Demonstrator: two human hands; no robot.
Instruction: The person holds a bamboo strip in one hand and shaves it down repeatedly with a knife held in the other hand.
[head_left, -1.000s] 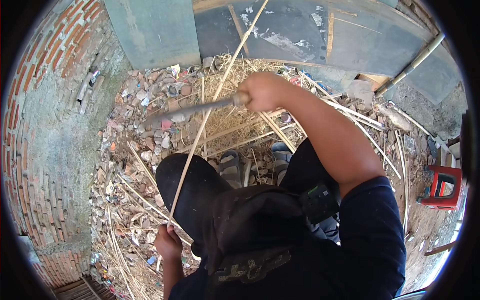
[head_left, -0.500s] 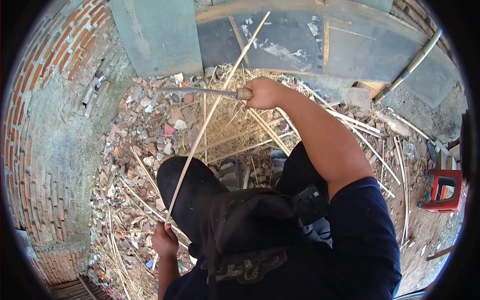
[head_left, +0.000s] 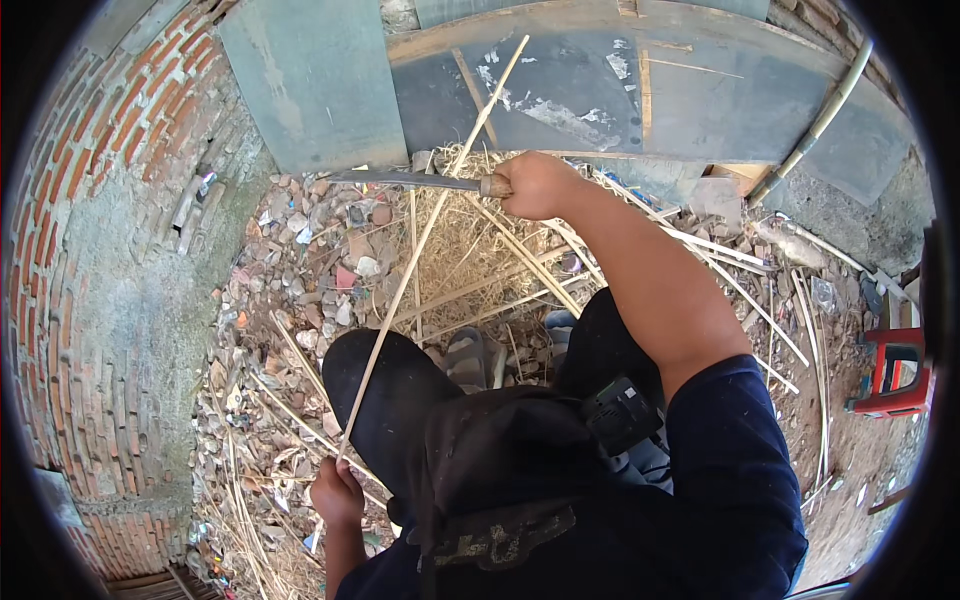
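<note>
My left hand (head_left: 337, 491) is closed around the near end of a long, pale bamboo strip (head_left: 408, 268). The strip slants up and away to the right, passing over my left knee, its far tip in front of the dark boards. In my right hand (head_left: 541, 186) is the wooden handle of a machete (head_left: 410, 180). Its blade points left and crosses the strip at the upper part; whether it presses on the strip or lies just against it I cannot tell.
A heap of fine shavings (head_left: 455, 250) and more bamboo strips (head_left: 525, 250) lie on rubble beyond my feet. Brick wall (head_left: 110, 300) rises at left, dark boards (head_left: 560, 90) stand at the back. To the right is a red plastic stool (head_left: 890, 372).
The view has tilted a little. My right hand and the machete have shifted slightly right, and more of the blade's face shows. Both grips stay the same.
</note>
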